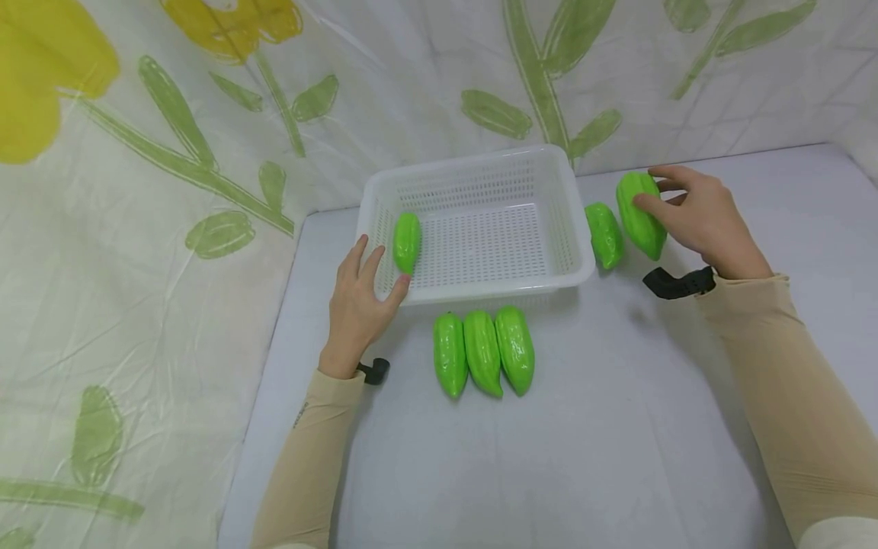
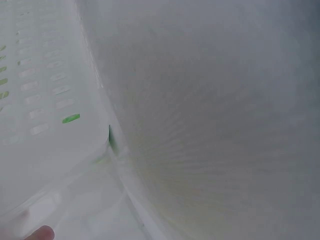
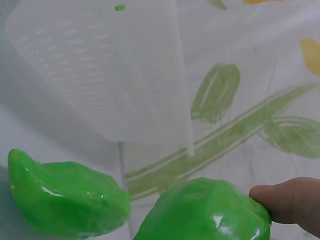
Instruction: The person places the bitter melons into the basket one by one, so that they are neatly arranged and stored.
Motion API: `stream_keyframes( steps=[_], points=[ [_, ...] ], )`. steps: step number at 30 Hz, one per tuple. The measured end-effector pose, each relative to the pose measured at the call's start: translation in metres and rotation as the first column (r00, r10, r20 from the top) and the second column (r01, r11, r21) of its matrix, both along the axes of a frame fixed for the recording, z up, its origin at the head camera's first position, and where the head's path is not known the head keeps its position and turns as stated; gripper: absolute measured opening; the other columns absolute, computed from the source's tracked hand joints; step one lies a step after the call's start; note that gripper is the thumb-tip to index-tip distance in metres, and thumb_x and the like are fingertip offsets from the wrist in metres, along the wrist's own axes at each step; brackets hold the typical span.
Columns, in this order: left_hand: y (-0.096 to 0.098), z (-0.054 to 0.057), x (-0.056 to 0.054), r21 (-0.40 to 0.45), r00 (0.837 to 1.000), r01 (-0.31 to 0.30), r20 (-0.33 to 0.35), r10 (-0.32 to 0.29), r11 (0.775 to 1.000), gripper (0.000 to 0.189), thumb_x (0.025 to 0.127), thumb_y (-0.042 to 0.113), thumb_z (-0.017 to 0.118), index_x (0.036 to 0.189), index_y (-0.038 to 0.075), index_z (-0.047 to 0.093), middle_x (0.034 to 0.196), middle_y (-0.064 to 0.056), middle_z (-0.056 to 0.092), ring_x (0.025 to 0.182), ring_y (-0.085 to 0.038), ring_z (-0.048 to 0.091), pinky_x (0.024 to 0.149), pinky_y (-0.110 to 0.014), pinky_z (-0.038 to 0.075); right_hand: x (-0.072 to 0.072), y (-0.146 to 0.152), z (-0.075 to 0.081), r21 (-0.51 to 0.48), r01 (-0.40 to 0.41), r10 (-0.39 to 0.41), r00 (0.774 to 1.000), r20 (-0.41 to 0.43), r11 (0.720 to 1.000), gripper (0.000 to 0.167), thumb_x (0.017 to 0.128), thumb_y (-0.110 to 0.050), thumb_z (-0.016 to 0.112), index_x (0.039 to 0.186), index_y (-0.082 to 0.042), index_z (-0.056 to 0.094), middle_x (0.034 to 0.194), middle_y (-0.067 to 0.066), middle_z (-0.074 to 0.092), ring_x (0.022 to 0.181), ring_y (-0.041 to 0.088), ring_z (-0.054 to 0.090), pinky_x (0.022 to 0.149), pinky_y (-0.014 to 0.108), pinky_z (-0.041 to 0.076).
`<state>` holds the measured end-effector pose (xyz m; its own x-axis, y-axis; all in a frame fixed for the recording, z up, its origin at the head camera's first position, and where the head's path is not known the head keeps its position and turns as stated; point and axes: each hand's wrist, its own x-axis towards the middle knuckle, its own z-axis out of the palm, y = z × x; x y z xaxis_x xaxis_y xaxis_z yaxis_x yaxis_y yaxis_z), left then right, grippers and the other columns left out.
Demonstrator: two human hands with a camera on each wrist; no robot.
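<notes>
My right hand (image 1: 706, 217) pinches a glossy green ribbed vegetable (image 1: 638, 210) between thumb and fingers, over the right side of the table; in the right wrist view the thumb presses its side. Just left of it another green vegetable (image 1: 604, 236) lies beside the white perforated plastic basket (image 1: 480, 293). Spread at the basket's front left corner, my left hand (image 1: 358, 309) has its thumb at the front rim and its fingers along the left rim. Inside the basket, near that hand, lies one green vegetable (image 1: 407, 240).
Three similar green vegetables (image 1: 482, 351) lie side by side in front of the basket on the white-covered table (image 1: 549, 473). A flower-printed cloth (image 1: 411, 84) hangs behind and to the left. Black straps with small devices (image 1: 675, 283) sit at both wrists.
</notes>
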<state>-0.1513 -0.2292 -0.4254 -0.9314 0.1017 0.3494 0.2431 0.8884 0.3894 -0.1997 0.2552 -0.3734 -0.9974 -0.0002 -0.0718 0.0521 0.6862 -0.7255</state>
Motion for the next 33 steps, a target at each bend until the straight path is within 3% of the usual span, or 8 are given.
stream_keyframes(
  steps=[21,33],
  points=[
    [-0.002,0.001,0.001,-0.001,1.000,0.002,-0.010,-0.002,1.000,0.072,0.097,0.056,0.055,0.149,0.005,0.055,0.168,-0.016,0.034,0.151,-0.040,0.037,0.105,-0.064,0.049,0.008,-0.010,0.013,-0.013,0.015,-0.015,1.000,0.008,1.000,0.071,0.102,-0.055,0.053,0.163,-0.024,0.036,0.159,0.021,0.047,0.132,0.044,0.056,0.083,0.047,0.048],
    [-0.001,0.001,0.002,-0.002,1.000,0.013,-0.009,-0.013,1.000,0.073,0.097,0.056,0.055,0.148,0.004,0.054,0.168,-0.017,0.033,0.152,-0.041,0.036,0.107,-0.064,0.048,0.010,-0.019,0.020,-0.057,0.035,-0.034,0.999,0.011,0.998,0.074,0.100,-0.060,0.054,0.163,-0.025,0.038,0.158,0.019,0.049,0.128,0.038,0.057,0.095,0.056,0.045]
  ],
)
